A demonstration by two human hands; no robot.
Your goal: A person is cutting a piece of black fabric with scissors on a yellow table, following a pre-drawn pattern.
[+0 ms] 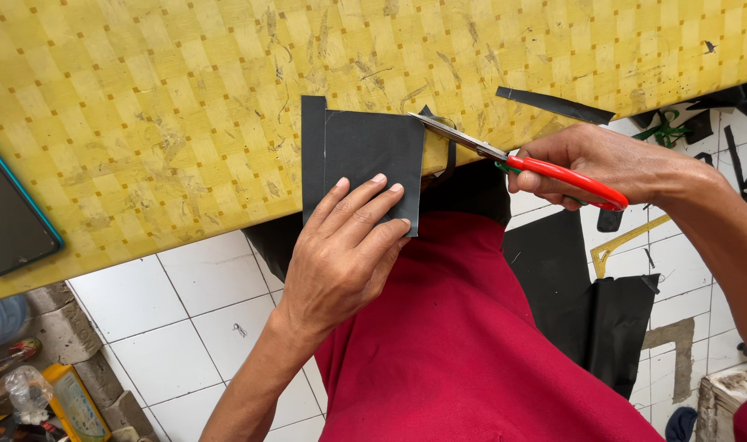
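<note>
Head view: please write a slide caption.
Left hand presses dark sheet on yellow table; right hand cuts with red-handled scissors.

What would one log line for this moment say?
left hand: flat on dark sheet | right hand: holds red-handled scissors, blades at sheet's right edge | surface: yellow checked table

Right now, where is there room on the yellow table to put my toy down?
The widest bare patch of the table lies between the phone and the dark sheet. The strip above the sheet is free too. It is crowded where the left hand presses the sheet and the right hand works the scissors.
</note>
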